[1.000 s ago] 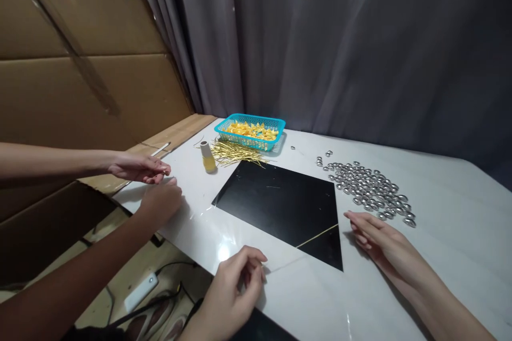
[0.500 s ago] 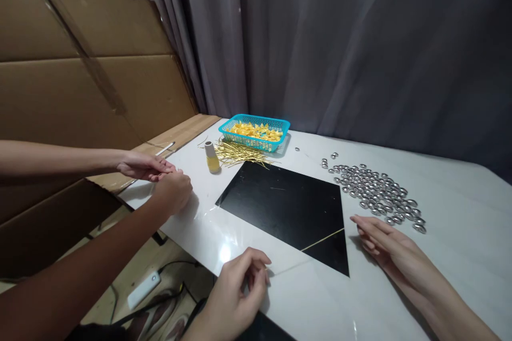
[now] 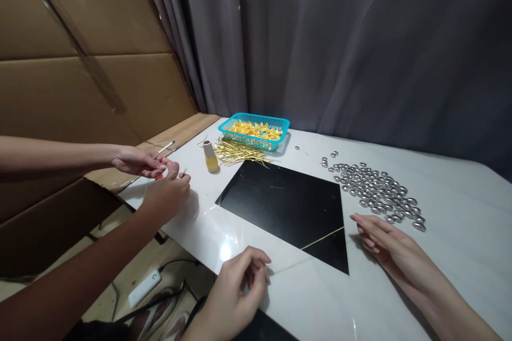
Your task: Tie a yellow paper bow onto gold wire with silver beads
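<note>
A thin gold wire (image 3: 322, 238) stretches in a straight line over the near corner of a black mat (image 3: 280, 197). One end meets my left hand (image 3: 240, 287), whose thumb and forefinger are pinched together at the table's near side. My right hand (image 3: 388, 250) pinches toward the other end, just past the mat's right edge; its fingertips are pressed together and the wire is faint there. Close by my right hand lies a spread of shiny silver oval beads (image 3: 372, 189).
A turquoise basket (image 3: 286, 130) holds yellow petal-like pieces (image 3: 256, 129). In front lie gold wires (image 3: 240, 153) and a small bottle (image 3: 210, 157) of yellow liquid. At left, another person's two hands (image 3: 138, 161) (image 3: 170, 192) work together near a cardboard sheet (image 3: 120, 85).
My hands and the wire stay almost still. At left the other person's hands have drawn slightly apart, and a small red thing now shows between them.
</note>
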